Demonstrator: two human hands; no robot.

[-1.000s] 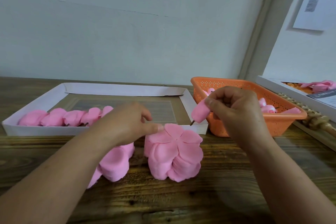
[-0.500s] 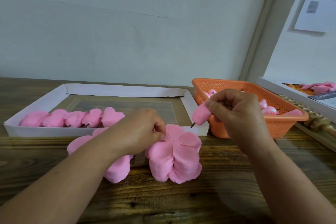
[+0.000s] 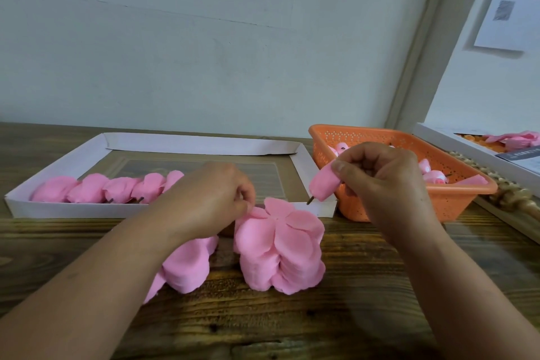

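A pink bud point(image 3: 323, 185) is gripped between the thumb and curled fingers of the right hand point(image 3: 382, 184). It is held in the air above the front right corner of the white tray point(image 3: 204, 143), with its short brown stem point(image 3: 309, 201) pointed down and to the left. The fingers of the left hand point(image 3: 210, 199) are curled, and the upper left edge of the petal stack point(image 3: 280, 248) is pinched between them. This stack is set near the middle of the bench point(image 3: 292, 324), just in front of the tray's front wall. A second pile of pink petals point(image 3: 187, 266) is seen just to its left, partly covered by the left forearm. A row of finished pink flowers point(image 3: 99, 188) is laid along the front left side of the tray. An orange basket point(image 3: 455, 193) with more buds in it is placed just beside the tray, toward the right edge of the bench.
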